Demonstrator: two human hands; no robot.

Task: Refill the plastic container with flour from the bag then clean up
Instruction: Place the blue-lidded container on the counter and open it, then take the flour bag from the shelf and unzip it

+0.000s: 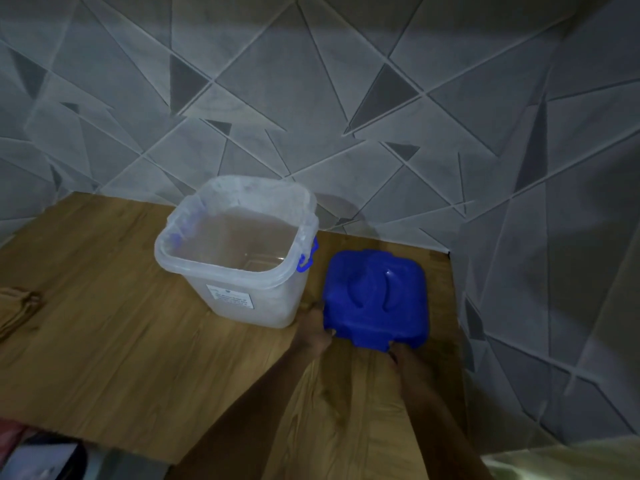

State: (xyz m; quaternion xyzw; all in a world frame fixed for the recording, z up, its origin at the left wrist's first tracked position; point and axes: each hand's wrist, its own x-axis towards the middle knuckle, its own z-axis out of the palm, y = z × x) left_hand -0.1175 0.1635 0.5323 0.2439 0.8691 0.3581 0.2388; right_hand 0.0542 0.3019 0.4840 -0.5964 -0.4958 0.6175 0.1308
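Note:
A clear square plastic container (239, 261) with blue side latches stands open and upright on the wooden table (104, 341), with no flour visible inside. Its blue lid (375, 299) lies flat on the table just to the right of it. My left hand (315, 332) grips the lid's near left corner. At the lid's near edge, my right hand (398, 351) holds on; its fingers are partly hidden under the lid. No flour bag can be made out for certain.
Grey tiled walls with a triangle pattern close in behind and to the right. A brown object (15, 306) lies at the table's left edge. Dark and pale items (38, 455) sit below the table's near left edge.

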